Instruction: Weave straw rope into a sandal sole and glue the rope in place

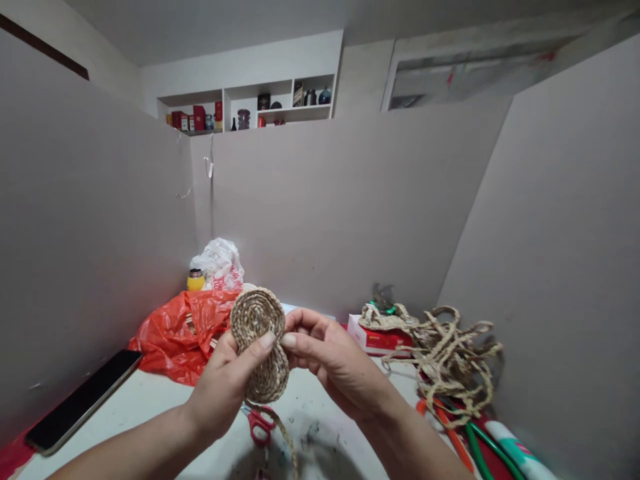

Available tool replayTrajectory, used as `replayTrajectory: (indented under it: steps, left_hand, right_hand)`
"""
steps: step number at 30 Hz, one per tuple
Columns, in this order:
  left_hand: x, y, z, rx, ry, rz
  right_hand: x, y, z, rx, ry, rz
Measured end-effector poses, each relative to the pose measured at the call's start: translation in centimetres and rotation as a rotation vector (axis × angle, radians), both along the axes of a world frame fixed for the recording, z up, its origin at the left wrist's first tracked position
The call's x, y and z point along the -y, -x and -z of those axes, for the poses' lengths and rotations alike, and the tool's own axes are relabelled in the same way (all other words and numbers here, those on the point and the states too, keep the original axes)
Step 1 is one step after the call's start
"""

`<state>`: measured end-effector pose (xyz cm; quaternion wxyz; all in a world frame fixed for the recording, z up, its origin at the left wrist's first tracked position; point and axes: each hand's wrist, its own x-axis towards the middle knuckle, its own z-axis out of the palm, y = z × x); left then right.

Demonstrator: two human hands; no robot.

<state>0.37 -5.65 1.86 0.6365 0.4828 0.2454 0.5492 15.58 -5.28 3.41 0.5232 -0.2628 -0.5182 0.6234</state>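
A coiled sole-shaped piece of braided straw (pixel 257 320) stands upright between my hands, its wider round end at the top. My left hand (pixel 227 373) grips it from the left, thumb lying across its narrow middle. On the right edge, my right hand (pixel 325 353) pinches with thumb and forefinger; whether a bit of the braid is between the fingertips is too small to tell. A loose tail of braid (pixel 285 437) hangs from the bottom of the coil. Below it, red-handled scissors (pixel 260 427) lie on the white table (pixel 200 460).
To the left are a red plastic bag (pixel 170 333), a black phone (pixel 85 400) and a yellow jar (pixel 195 280). On the right, a heap of loose braid (pixel 450 360) lies beside a red and white box (pixel 383 341), above orange and green handles (pixel 473 447).
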Motion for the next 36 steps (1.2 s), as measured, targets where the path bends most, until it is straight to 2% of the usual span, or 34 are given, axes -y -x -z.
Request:
replayTrajectory:
  steps: [3,5,8,12,16,20,24,32,34,36]
  left_hand:
    - [-0.7,0.1,-0.5,0.075,0.104,0.02]
    - [-1.0,0.2,-0.8,0.107,0.132,0.012]
    - [-1.2,0.4,-0.9,0.124,0.148,-0.022]
    - [-1.2,0.8,-1.1,0.082,0.105,-0.01]
    - [-1.5,1.9,-1.7,0.059,-0.031,0.184]
    - [-2.3,2.9,-2.0,0.068,-0.119,0.41]
    - [-3.1,3.3,-1.7,0.05,-0.169,0.52]
    - [-3.6,3.5,-0.9,-0.011,-0.232,0.444]
    - [-3.6,3.4,-1.0,-0.032,-0.246,0.415]
    - [-3.6,3.2,-1.1,-0.049,-0.265,0.379]
  right_hand:
    - [-0.5,-0.4,0.1,-0.013,0.009,0.014]
    - [-0.6,-0.3,0.2,0.03,-0.013,0.077]
    - [-0.5,0.3,0.6,0.184,-0.113,0.162]
    - [-0.4,0.9,0.8,0.254,-0.174,0.169]
    - [-0.7,0.2,0.7,0.192,-0.155,0.161]
    - [-0.9,-0.5,0.7,0.069,-0.101,0.084]
    - [-0.9,-0.6,0.8,0.043,-0.08,0.0]
    - [-1.4,-0.7,1.2,0.129,-0.114,-0.091]
    - [-1.4,-0.8,1.0,0.197,-0.143,-0.063]
    - [-1.0,-0.9,0.5,0.276,-0.196,0.025]
